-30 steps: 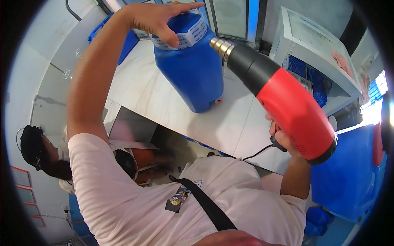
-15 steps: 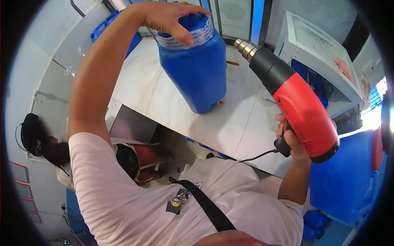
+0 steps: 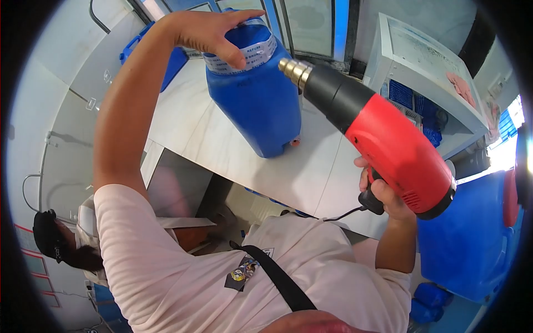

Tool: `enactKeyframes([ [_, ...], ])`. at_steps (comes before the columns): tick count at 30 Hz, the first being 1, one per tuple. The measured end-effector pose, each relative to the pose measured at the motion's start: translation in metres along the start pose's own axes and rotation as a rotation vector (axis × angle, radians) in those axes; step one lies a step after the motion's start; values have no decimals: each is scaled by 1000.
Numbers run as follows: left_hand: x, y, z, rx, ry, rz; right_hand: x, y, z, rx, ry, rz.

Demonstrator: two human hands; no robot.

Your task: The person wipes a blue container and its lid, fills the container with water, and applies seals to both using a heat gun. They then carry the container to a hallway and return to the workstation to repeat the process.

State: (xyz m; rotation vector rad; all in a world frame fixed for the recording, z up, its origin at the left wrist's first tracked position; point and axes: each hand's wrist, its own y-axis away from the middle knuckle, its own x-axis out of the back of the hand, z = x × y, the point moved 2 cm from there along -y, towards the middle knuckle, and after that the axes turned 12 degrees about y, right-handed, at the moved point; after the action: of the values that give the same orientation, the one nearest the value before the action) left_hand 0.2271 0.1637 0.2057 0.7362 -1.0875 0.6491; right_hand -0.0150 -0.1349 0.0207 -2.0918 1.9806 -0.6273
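In the head view, at upper centre, spreads the fingers of the left hand [image 3: 214, 38] wide over the neck of a blue container [image 3: 258, 111] on the counter [image 3: 186, 125], laying the thumb on its printed band [image 3: 258, 54]; cannot tell how firmly. Right of centre, closes the fingers of the right hand [image 3: 391, 201] round the handle [image 3: 371, 202] of a red heat gun [image 3: 397, 144], pointing the nozzle [image 3: 294, 72] up-left, near the container
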Motion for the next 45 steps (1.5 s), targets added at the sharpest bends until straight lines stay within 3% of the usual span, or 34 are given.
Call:
enactKeyframes([
  [2,-4,2,-2,8,-9,22,1,-5,0,-56,107,-15],
  [4,-2,2,-2,14,-26,53,4,-8,1,-14,7,24],
  [7,-1,1,-1,-90,-59,63,9,-10,3,61,-58,28],
  [9,0,-5,13,-269,-19,-75,8,-9,1,91,-24,-3],
  [10,2,-5,21,-267,-16,-75,6,-10,1,51,7,22],
  [12,1,-2,31,-9,-97,-119,9,-11,4,7,35,43],
  [15,-1,-1,22,31,-157,-11,18,-9,10,-21,-28,-13],
  [25,-7,-4,29,58,-169,23,12,-11,-10,-41,-41,44],
  [26,-6,-7,30,62,-190,-4,11,-11,-12,-38,-88,109],
  [29,-3,-10,33,75,-213,-64,13,-14,-12,-14,7,5],
  [31,-1,-12,30,79,-223,-97,17,-15,-13,-68,-25,44],
  [33,2,-7,19,-50,-20,-127,20,-15,-13,-113,-53,78],
  [37,1,-12,9,-31,51,-138,8,-15,-19,-88,-30,45],
  [39,-6,-18,-3,107,-29,47,8,-18,-18,-70,-61,72],
  [42,-7,-14,-18,166,-42,146,21,-17,-9,-98,-78,14],
  [45,3,-8,-27,99,-17,90,17,-15,-12,-74,-41,-40],
])
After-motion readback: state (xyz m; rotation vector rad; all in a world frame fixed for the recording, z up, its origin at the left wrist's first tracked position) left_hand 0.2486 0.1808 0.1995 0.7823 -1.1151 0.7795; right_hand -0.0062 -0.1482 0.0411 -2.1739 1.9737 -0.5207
